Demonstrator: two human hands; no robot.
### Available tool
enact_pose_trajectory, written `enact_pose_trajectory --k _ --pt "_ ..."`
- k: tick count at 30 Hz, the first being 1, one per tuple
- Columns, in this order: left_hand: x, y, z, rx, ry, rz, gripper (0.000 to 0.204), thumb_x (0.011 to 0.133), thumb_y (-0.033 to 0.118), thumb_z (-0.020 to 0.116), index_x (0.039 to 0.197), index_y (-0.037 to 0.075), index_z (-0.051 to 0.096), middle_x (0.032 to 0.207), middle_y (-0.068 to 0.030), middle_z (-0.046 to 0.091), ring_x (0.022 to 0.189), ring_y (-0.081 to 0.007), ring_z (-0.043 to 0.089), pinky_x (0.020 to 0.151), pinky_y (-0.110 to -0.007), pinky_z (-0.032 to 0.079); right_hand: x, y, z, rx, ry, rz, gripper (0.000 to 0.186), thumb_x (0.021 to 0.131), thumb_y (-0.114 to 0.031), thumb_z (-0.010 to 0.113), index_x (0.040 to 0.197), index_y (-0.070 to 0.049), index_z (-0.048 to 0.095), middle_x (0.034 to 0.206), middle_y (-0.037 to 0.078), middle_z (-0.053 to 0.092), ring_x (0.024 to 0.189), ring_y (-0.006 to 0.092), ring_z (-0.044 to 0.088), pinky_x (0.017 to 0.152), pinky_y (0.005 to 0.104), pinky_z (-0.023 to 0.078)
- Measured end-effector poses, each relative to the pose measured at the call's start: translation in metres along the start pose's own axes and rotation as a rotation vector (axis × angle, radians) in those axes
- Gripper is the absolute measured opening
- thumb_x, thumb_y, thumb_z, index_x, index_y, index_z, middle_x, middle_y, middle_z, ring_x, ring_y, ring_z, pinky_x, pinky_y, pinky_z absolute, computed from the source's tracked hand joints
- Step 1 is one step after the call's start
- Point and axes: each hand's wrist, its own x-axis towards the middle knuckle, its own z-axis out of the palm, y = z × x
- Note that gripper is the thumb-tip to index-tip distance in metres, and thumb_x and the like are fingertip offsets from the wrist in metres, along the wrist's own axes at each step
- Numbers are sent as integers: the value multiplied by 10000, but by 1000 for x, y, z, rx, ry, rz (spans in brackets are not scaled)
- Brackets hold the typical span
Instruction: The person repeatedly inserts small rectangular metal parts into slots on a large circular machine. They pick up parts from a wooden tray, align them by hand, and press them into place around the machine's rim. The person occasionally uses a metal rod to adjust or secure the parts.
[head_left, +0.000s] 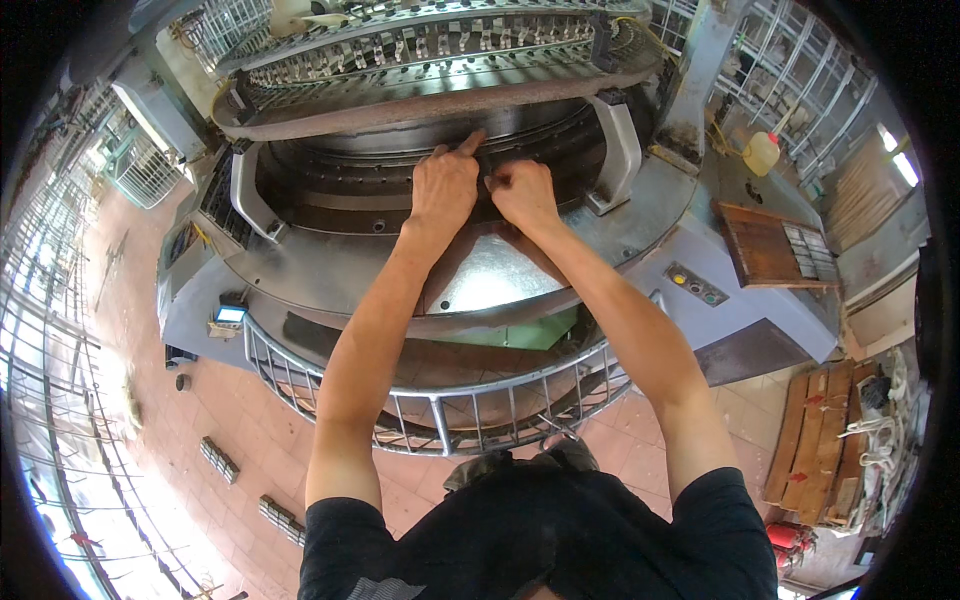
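Note:
Both my arms reach over the round metal bed of a large circular knitting machine. My left hand rests at the dark ringed cylinder, index finger stretched toward the shiny inner wall and the other fingers bent. Close beside it on the right, my right hand is closed, its fingers curled at the same ring. A small dark spot shows at its fingertips; I cannot make out what it holds. Above both hands hangs the upper ring, lined with yarn feeders.
Curved support legs flank the opening. A metal guard rail curves in front of my body. On the right are a button panel, a yellow bottle and wooden boards. Dark blocks lie on the tiled floor.

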Motion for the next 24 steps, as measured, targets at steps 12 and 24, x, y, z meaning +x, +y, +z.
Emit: enact_pose_trajectory --k 12,24 --pt "18 1 -11 47 -25 -105 193 787 -28 612 915 -10 754 1413 -16 609 785 -338 730 669 -440 592 52 12 35 39 248 -129 88 742 -95 700 769 -30 752 784 228 683 767 424 678 693 470 546" --pt "17 -2 -8 98 -164 -138 218 783 -10 672 954 53 792 1537 80 484 939 -306 717 766 -400 612 60 17 24 -183 234 -75 350 725 -373 842 739 -39 740 732 185 696 707 370 696 632 433 551"
